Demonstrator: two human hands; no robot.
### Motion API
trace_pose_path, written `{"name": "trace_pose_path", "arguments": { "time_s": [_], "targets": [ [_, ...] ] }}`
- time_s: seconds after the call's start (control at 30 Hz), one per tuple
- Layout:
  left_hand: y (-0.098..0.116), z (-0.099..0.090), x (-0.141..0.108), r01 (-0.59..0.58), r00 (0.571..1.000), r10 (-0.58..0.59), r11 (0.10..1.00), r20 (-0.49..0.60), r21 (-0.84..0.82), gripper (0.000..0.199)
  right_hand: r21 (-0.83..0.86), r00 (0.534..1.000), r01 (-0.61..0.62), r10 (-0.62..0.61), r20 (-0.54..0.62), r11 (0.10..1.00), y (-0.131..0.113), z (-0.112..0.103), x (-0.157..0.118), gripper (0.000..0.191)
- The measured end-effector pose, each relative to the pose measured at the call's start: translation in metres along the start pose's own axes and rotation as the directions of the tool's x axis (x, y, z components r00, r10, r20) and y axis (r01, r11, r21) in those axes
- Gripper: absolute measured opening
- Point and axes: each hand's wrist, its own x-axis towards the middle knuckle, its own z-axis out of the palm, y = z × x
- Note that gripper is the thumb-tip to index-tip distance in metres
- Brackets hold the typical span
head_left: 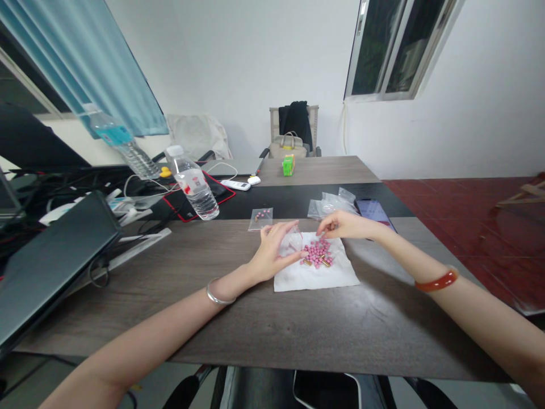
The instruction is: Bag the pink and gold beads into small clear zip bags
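Observation:
My left hand, with a silver bangle on its wrist, holds a small clear plastic bag between thumb and fingers. The bag is over the left part of a white paper sheet. On the sheet lies a heap of pink pills with a few brown-and-gold capsules. My right hand has its fingertips pinched together at the far edge of the heap. What it grips, if anything, is too small to make out. Behind my left hand lies another clear bag with several pills inside.
Behind my right hand are several clear plastic bags and a phone. Two water bottles stand at the left, near a dark laptop and cables. A green box is at the far end.

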Motion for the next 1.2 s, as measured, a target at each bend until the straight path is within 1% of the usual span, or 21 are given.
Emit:
{"name": "trace_pose_path", "arguments": {
  "time_s": [0.17,0.47,0.8,0.9,1.07,1.2],
  "targets": [
    [0.001,0.000,0.000,-0.015,1.000,0.015,1.000,-0.005,0.010,0.063,-0.005,0.999,-0.011,0.011,0.045,1.000,0.007,0.003,0.002,0.023],
    [0.005,-0.002,0.000,-0.022,0.999,0.021,1.000,0.033,0.021,0.064,0.014,0.997,-0.070,0.069,0.017,0.997,0.005,0.006,0.001,0.020],
    [0.004,-0.002,0.000,-0.044,0.999,0.043,0.999,0.029,0.024,0.063,0.026,0.994,-0.104,0.103,0.020,0.994,0.003,0.009,0.002,0.015],
    [0.004,-0.002,0.000,-0.053,0.998,0.052,0.998,0.030,0.033,0.064,0.103,0.996,-0.082,0.084,-0.007,0.991,-0.006,0.009,0.001,0.016],
    [0.004,-0.001,0.000,-0.042,0.999,0.041,0.998,0.022,0.044,0.065,0.316,0.990,0.032,0.014,-0.142,0.948,-0.032,0.015,0.001,0.021],
    [0.002,0.000,0.001,-0.056,0.998,0.056,0.998,0.011,0.036,0.066,0.381,0.975,0.080,0.008,-0.222,0.921,-0.051,0.026,0.001,0.026]
  ]
}}
